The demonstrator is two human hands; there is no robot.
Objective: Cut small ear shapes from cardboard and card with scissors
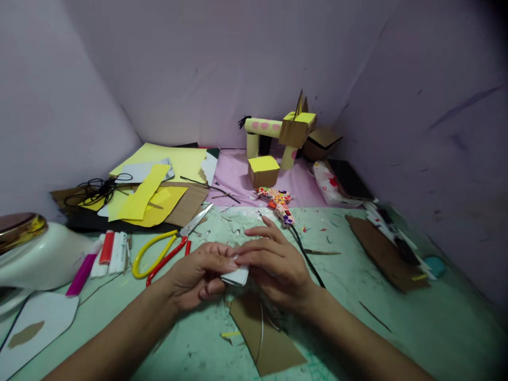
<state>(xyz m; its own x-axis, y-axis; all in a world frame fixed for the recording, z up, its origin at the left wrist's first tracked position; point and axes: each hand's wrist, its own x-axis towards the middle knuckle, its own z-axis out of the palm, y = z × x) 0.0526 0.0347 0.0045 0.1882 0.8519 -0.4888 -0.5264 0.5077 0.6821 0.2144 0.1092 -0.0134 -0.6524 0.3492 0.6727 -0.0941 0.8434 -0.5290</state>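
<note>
Between my two hands is a small white piece of folded paper or card [237, 276], close to the middle of the view. My left hand [202, 272] pinches it from the left, thumb on top. The fingertips of my right hand [273, 259] press on its right side, with the upper fingers extended. Just beneath lies a brown cardboard offcut [270, 338] with a curved cut edge. Scissors [178, 243] with yellow and red handles rest open-bladed left of my left hand. A glue gun [280, 203] in flower-patterned covering lies beyond my right hand, its black cord passing beside that hand.
A cardboard figure [278, 129] with yellow tube body and legs stands at the back, behind a small yellow-topped box [264, 172]. Yellow paper sheets [151, 198] pile up back left. Markers [109, 254] and a white appliance [47, 254] sit left. Cardboard [381, 254] and a phone [349, 180] lie right.
</note>
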